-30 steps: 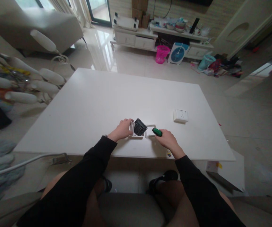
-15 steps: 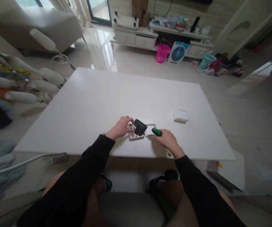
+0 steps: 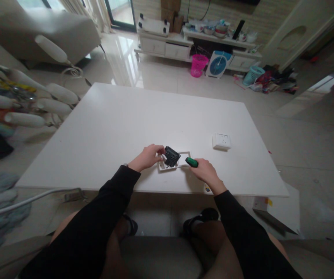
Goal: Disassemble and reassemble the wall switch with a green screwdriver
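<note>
My left hand (image 3: 147, 157) is curled at the left edge of a black socket module (image 3: 172, 155), which sits tilted in a white frame (image 3: 163, 166) near the front edge of the white table (image 3: 143, 116). A second white frame piece (image 3: 184, 156) lies just right of the module. My right hand (image 3: 204, 171) is wrapped round a green-handled screwdriver (image 3: 191, 162), whose handle points toward the module. The screwdriver's tip is hidden.
A white wall socket (image 3: 221, 141) lies on the table to the right. A white rack with tools (image 3: 24, 104) stands at the left, a sofa (image 3: 47, 27) beyond it. A pink bin (image 3: 198, 65), a blue fan (image 3: 220, 64) and a low cabinet (image 3: 167, 44) are across the floor.
My left hand curled in closer over the frame and module. The module and frame shifted slightly; the right hand with the screwdriver stayed nearly still.
</note>
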`<move>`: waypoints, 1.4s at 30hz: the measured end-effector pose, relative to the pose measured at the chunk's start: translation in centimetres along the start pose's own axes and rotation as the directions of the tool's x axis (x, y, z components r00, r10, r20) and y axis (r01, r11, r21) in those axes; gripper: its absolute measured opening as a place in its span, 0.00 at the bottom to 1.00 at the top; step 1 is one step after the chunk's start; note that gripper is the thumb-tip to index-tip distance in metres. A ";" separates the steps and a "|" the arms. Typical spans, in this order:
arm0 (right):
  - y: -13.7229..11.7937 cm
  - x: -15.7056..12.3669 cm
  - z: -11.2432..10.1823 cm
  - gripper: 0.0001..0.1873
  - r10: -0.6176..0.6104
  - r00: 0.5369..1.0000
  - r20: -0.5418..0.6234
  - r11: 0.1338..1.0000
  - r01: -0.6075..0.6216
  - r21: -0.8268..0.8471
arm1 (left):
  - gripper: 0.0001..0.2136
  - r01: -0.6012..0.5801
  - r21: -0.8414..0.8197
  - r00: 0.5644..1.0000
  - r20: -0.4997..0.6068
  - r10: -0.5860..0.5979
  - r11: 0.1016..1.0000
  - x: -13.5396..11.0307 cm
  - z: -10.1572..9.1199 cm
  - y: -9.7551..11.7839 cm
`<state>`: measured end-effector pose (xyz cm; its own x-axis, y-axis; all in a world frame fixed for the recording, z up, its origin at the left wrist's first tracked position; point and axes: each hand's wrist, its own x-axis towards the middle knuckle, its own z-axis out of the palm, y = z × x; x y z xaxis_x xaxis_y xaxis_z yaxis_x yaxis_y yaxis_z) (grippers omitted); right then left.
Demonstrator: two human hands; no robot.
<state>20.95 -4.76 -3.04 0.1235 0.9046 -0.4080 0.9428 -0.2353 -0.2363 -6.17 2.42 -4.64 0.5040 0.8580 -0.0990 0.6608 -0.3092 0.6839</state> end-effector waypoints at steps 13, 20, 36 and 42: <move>-0.1 0.0 0.0 0.14 0.002 1.000 0.006 1.000 -0.002 -0.007 | 0.03 -0.071 -0.064 0.996 0.040 0.074 0.995 -0.1 -0.6 0.9; -0.2 -0.3 -0.3 0.14 0.015 1.000 0.023 1.000 -0.016 0.012 | 0.03 -0.081 -0.067 0.996 0.022 0.082 0.994 -0.1 -0.5 0.8; 0.0 -0.1 -0.1 0.14 0.011 1.000 0.024 1.000 -0.011 -0.012 | 0.01 -0.056 -0.243 0.998 0.006 0.059 0.968 -0.3 -1.3 1.8; -0.1 0.0 -0.2 0.10 -0.069 0.983 -0.169 0.977 0.101 0.189 | 0.05 -0.067 -0.378 0.998 -0.005 0.070 0.923 -0.3 -1.6 2.3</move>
<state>20.96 -4.65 -2.82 0.1092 0.9656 -0.2359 0.8746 -0.2061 -0.4388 -5.65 2.11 -1.89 0.5465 0.8361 -0.0473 0.3663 -0.1879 0.9114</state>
